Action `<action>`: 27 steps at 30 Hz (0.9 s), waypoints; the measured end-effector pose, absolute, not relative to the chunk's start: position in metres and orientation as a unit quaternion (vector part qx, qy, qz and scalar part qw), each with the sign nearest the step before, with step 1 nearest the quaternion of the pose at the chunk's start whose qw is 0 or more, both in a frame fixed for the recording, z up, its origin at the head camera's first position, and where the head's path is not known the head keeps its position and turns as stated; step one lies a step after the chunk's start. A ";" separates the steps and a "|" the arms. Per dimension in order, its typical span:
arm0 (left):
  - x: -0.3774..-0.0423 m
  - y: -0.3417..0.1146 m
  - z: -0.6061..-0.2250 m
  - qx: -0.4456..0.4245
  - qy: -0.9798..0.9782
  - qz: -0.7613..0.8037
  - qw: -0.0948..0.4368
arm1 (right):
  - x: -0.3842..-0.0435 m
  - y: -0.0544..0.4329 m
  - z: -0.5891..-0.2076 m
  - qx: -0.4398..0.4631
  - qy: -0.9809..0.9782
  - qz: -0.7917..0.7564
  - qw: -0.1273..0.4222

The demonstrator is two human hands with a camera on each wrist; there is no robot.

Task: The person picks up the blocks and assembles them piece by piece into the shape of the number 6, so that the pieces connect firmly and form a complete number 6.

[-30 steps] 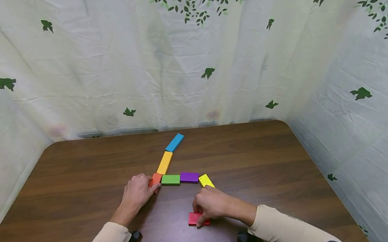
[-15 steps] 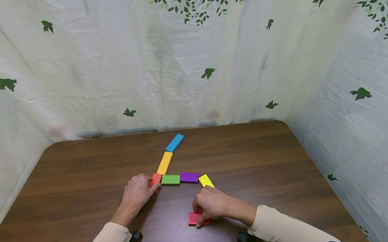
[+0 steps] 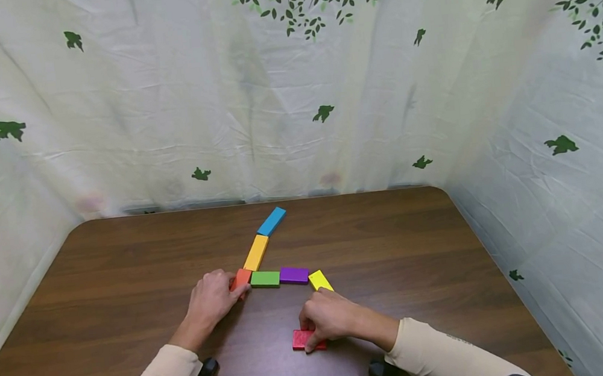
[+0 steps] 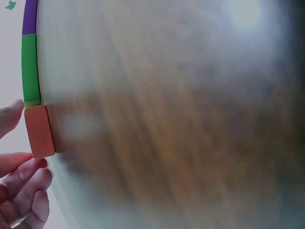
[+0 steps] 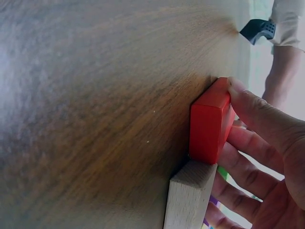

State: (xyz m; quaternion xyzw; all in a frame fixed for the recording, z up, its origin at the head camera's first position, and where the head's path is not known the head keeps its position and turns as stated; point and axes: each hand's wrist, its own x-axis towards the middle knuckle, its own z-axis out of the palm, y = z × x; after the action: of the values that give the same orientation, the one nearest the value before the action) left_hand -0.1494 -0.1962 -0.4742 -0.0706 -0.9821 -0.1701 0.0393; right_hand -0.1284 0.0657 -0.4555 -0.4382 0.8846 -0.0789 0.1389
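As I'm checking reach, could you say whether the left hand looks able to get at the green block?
Probably yes: the left hand holds the orange block, but the green block lies uncovered beside it.

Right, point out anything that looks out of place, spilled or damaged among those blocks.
Nothing looks spilled or damaged. Only the bare wooden block stands out, beside the red block that the right hand pinches: it looks unpainted, while all others in view are coloured.

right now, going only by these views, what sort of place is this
Probably a screened-off tabletop work area, though its wider setting doesn't show: leaf-patterned white sheeting hangs behind and beside a brown wood-grain table, where coloured blocks lie.
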 end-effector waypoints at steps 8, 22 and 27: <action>-0.153 -0.201 -0.468 -0.098 -0.984 -0.148 0.013 | -0.129 0.067 -0.456 -0.438 0.884 -0.082 0.142; -0.186 -0.224 -0.440 -0.258 -0.957 -0.104 -0.084 | -0.129 0.067 -0.456 -0.432 0.887 -0.079 0.145; -0.201 -0.221 -0.431 -0.306 -0.942 -0.065 -0.121 | -0.130 0.067 -0.455 -0.434 0.886 -0.080 0.145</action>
State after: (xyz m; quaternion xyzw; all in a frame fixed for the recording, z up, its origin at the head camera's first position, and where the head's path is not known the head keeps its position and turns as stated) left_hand -0.2006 -0.2210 -0.4310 -0.3059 -0.9421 -0.0647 -0.1207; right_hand -0.1299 0.0667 -0.4550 -0.4341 0.8855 -0.0800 0.1451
